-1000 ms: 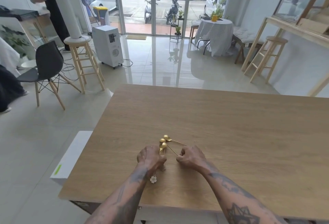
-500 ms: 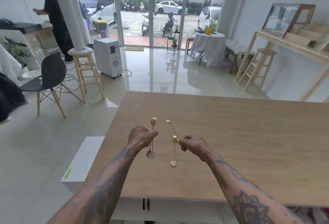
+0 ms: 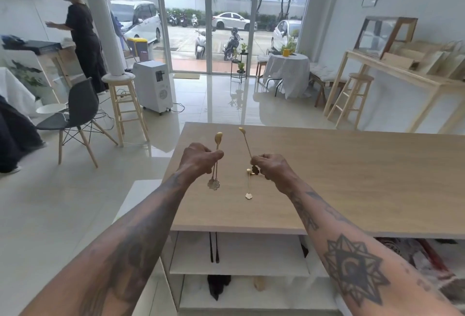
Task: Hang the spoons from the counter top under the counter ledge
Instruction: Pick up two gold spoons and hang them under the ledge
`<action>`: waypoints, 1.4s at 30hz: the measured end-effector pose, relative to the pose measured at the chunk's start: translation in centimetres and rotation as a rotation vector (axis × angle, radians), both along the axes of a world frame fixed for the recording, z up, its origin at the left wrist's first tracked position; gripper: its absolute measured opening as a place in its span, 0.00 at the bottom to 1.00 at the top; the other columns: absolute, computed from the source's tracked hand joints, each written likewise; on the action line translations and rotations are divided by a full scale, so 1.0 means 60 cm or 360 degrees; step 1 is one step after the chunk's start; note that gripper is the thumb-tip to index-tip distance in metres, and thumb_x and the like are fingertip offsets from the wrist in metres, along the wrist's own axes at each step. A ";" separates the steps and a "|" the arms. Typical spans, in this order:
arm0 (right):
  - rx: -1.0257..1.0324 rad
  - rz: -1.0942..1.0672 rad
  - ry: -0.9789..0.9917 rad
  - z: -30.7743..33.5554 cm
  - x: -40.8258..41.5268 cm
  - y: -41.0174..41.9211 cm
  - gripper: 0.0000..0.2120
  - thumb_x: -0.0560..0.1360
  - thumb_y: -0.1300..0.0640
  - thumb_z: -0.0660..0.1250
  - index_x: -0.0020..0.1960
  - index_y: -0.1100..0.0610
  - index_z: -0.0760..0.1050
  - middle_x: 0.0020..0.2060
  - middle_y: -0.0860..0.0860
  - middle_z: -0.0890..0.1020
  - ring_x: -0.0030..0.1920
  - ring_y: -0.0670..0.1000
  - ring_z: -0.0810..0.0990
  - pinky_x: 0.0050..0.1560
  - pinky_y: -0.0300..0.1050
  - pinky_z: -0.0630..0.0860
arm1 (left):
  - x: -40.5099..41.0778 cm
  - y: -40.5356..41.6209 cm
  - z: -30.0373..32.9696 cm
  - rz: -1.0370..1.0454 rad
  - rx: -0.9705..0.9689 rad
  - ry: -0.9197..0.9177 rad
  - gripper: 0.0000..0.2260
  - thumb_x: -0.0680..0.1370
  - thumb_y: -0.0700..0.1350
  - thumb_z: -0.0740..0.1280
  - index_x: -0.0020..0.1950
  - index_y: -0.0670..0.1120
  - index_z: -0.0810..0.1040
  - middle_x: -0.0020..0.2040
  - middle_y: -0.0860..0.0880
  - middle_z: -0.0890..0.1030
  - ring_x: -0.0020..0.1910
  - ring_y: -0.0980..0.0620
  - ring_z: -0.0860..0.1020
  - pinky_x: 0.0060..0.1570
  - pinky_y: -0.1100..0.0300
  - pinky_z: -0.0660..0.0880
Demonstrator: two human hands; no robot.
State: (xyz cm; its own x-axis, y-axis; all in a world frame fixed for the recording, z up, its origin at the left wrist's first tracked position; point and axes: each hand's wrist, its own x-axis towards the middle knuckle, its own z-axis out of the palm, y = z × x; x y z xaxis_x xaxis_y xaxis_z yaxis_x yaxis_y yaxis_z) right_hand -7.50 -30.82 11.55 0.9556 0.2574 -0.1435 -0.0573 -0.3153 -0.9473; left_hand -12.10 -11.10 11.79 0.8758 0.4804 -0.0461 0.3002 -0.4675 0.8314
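My left hand [image 3: 198, 158] is shut on thin gold spoons [image 3: 218, 139], held upright above the wooden counter top [image 3: 339, 180]; their bowls point up and their flower-shaped ends hang below my fist. My right hand [image 3: 273, 166] is shut on another gold spoon [image 3: 245, 139], whose bowl tilts up and left. A further gold spoon [image 3: 248, 185] shows just left of and below my right hand; I cannot tell whether it hangs from my fingers or lies on the counter. Under the counter's near ledge [image 3: 251, 229], two dark slender utensils [image 3: 214, 247] hang.
White shelves [image 3: 239, 269] sit below the ledge, with a dark object on the lower one. Cloth and bags fill the space at the lower right. Beyond the counter are a tiled floor, wooden stools, a black chair, a white appliance and a person standing at the far left.
Both hands have lifted off the counter with the spoons, which lay in a bunch on the wood a second ago. My view has tilted down, revealing the ledge and shelves.
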 end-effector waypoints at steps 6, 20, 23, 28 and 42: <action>-0.0025 0.0087 -0.0001 -0.021 -0.123 -0.067 0.09 0.74 0.61 0.67 0.35 0.57 0.77 0.29 0.52 0.78 0.19 0.39 0.70 0.22 0.29 0.63 | -0.127 -0.066 -0.023 0.0049 -0.0045 -0.0017 0.14 0.71 0.52 0.71 0.35 0.42 0.84 0.28 0.45 0.83 0.29 0.52 0.81 0.32 0.62 0.72; -0.0136 -0.0002 0.0347 -0.265 -0.337 -0.182 0.06 0.75 0.59 0.68 0.39 0.59 0.78 0.31 0.52 0.78 0.23 0.41 0.71 0.23 0.32 0.66 | -0.331 -0.169 -0.271 0.0037 -0.0204 0.0366 0.17 0.74 0.54 0.71 0.40 0.40 0.87 0.34 0.45 0.86 0.39 0.47 0.85 0.48 0.52 0.83; -0.0188 -0.0030 0.0457 -0.340 -0.330 -0.174 0.05 0.74 0.58 0.68 0.41 0.59 0.78 0.28 0.50 0.77 0.25 0.44 0.69 0.26 0.36 0.64 | -0.332 -0.170 -0.346 0.0036 -0.0266 0.0432 0.16 0.75 0.51 0.71 0.40 0.38 0.85 0.34 0.45 0.85 0.32 0.51 0.83 0.50 0.49 0.83; -0.0260 -0.0111 0.0573 -0.444 -0.274 -0.134 0.11 0.74 0.59 0.68 0.33 0.58 0.78 0.22 0.46 0.75 0.21 0.41 0.69 0.22 0.32 0.63 | -0.280 -0.139 -0.455 0.0066 -0.0317 0.0551 0.16 0.76 0.51 0.71 0.40 0.37 0.83 0.36 0.43 0.84 0.37 0.46 0.82 0.45 0.52 0.81; -0.0654 -0.0289 0.0633 -0.728 0.037 0.029 0.12 0.72 0.56 0.65 0.30 0.58 0.78 0.28 0.48 0.81 0.27 0.44 0.74 0.28 0.38 0.68 | 0.060 -0.052 -0.745 0.0108 -0.0078 0.0670 0.17 0.71 0.49 0.70 0.39 0.33 0.84 0.29 0.44 0.83 0.27 0.50 0.82 0.35 0.61 0.81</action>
State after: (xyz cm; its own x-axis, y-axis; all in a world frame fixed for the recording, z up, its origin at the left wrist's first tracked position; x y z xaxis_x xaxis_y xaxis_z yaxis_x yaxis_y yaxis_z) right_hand -5.27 -29.10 -32.10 0.8315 -0.0572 -0.5526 -0.4698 -0.6032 -0.6445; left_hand -8.51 -14.21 -32.88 0.7420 0.5248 -0.4171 0.6471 -0.3980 0.6503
